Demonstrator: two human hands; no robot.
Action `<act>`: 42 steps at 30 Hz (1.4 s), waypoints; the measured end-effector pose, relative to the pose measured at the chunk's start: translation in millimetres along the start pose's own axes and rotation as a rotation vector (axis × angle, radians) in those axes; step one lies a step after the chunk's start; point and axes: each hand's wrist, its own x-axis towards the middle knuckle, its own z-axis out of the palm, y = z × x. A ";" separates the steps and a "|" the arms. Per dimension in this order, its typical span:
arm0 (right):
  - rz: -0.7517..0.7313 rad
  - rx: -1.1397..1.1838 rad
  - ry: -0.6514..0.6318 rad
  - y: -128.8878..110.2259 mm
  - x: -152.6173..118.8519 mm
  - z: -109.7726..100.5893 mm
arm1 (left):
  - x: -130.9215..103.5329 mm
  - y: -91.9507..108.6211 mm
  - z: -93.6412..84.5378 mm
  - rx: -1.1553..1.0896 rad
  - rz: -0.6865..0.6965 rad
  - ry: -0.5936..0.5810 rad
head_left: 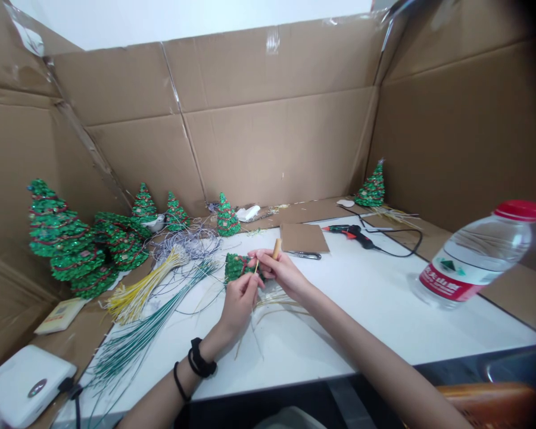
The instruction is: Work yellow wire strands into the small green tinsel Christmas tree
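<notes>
My left hand (241,298) is closed in a pinch on a thin straw-coloured strand (256,267) that stands up between my two hands. My right hand (282,271) meets it from the right, fingers curled round a tool with a tan wooden handle (277,247); its working end is hidden in the fingers. Right behind the hands lies a small green tinsel Christmas tree (233,267), partly covered by them; whether they touch it I cannot tell. More pale strands (281,300) lie under my right wrist, and loose ends hang below my left hand.
Bundles of yellow-white (145,289) and green wires (147,333) spread to the left, beside tangled purple wire (190,241). Finished trees (62,238) stand behind. A cardboard square (304,238), folding knife (306,255), glue gun (357,235) and water bottle (469,262) are on the right.
</notes>
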 end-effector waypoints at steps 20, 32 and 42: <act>-0.347 0.074 0.625 -12.4 24.3 -51.5 | -3.6 -4.5 1.3 0.256 0.085 -0.049; -0.529 0.106 0.607 -15.1 24.1 -60.8 | 3.2 -1.7 -21.2 0.490 0.368 0.345; -0.583 0.026 0.568 -15.0 22.1 -57.2 | 14.4 -0.7 -31.7 0.471 0.352 0.447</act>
